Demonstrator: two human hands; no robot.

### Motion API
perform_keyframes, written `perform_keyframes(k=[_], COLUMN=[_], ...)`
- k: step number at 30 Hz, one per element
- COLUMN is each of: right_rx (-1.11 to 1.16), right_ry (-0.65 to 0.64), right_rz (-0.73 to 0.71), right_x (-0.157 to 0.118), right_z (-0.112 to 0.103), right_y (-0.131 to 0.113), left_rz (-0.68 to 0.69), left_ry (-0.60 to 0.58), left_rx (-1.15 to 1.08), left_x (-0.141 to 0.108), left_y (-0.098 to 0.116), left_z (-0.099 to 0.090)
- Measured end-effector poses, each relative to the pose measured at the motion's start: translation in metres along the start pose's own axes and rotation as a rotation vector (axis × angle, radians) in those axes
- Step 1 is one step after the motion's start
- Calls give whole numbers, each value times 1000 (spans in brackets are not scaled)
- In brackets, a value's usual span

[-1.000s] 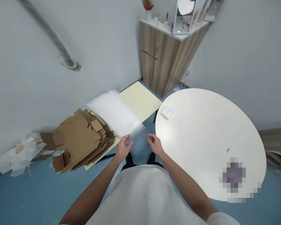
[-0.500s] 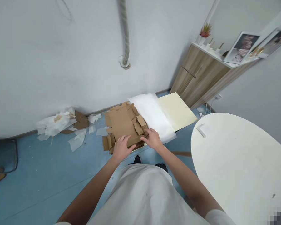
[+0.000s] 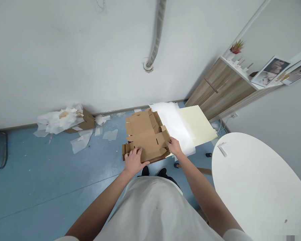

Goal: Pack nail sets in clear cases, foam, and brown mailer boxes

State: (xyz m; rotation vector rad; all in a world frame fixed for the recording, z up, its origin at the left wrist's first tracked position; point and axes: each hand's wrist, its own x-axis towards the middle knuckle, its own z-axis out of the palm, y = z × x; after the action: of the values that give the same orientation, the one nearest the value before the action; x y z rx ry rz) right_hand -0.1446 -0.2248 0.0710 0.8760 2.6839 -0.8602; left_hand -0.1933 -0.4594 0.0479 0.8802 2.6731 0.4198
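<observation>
A brown cardboard box (image 3: 146, 145), opened out flat with several cut flaps and slots, lies in front of me. My left hand (image 3: 134, 161) rests on its near left corner, fingers lying on the board and thumb stretched out along the near edge. On the other side, my right hand (image 3: 174, 147) has closed its fingers on the box's right side flap; the fingertips are partly hidden. Under and beyond the box are white foam sheets (image 3: 174, 117) and a pale yellow board (image 3: 199, 124).
A round white table (image 3: 256, 180) stands at my right, with a small white object (image 3: 223, 149) on it. A wood-grain cabinet (image 3: 225, 90) is against the wall. Crumpled white wrapping (image 3: 60, 118) and another cardboard box (image 3: 88, 120) lie on the blue floor at left.
The near panel, folded up before, now lies spread out with its slots showing. My right hand has moved to the right side flap and closed on it. The view has shifted slightly.
</observation>
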Motion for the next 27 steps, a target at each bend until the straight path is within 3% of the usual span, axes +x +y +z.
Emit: perform_keyframes(k=[4, 6, 10, 13, 15, 18, 23, 25, 27], right_rx=[392, 443, 315, 175, 55, -138, -348, -359, -350], right_ry=[-23, 13, 200, 343, 365, 240, 12, -27, -77], right_rz=[32, 31, -42, -214, -325, -481, -653, -669, -687], right_x=[-10, -17, -37, -56, -66, -78, -87, -88, -87], right_z=[-8, -8, -3, 1, 5, 11, 20, 23, 26], right_y=[1, 0, -3, -6, -9, -14, -24, -28, -30], left_rz=[92, 119, 150, 179, 190, 165, 113, 128, 199], left_ry=[4, -11, -40, -52, -64, -132, -403, -410, -324], left_rx=[-9, -14, -11, -18, -24, -88, -319, -370, -364], left_x=[-2, -2, 0, 1, 3, 11, 33, 37, 36], left_y=[-3, -5, -7, -4, -2, -1, -15, -19, -20], left_z=[-5, -7, -11, -15, -18, -21, -27, -28, -29])
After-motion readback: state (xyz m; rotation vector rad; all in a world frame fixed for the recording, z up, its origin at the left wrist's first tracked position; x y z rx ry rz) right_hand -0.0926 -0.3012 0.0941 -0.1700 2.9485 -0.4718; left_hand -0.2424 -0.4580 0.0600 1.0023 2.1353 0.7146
